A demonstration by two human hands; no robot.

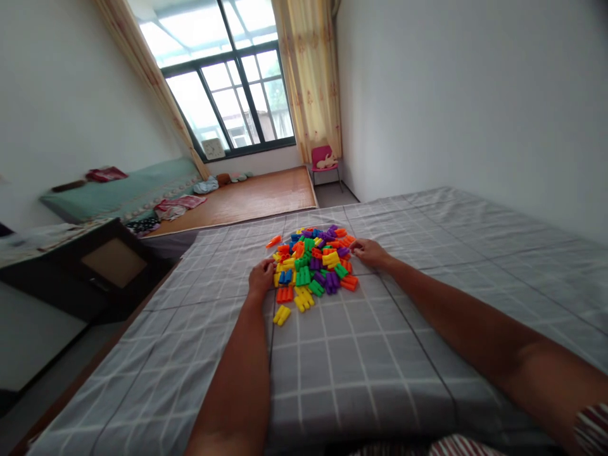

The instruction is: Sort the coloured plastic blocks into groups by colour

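A heap of plastic toy building blocks (pixel 304 276) lies on a grey checked sheet, in orange, yellow, green, purple and blue. The blocks look like short joined tubes. At the heap's left edge is my left hand (pixel 262 277), its fingers curled against the yellow blocks; whether a piece is in them is hidden. My right hand (pixel 371 253) rests at the right edge, fingers bent together beside orange and purple blocks, and anything in its grasp is too small to make out. A yellow block (pixel 282 315) lies nearest me, and an orange block (pixel 274 241) sits apart at the far left.
The checked sheet (pixel 361 354) covers the surface under the blocks. Beyond it stands a low bed with a brown mat (pixel 256 193) and clothes. A pink chair (pixel 323 158) is by the curtain. A dark cabinet (pixel 114 259) stands left; a white wall (pixel 465 95) runs along the right.
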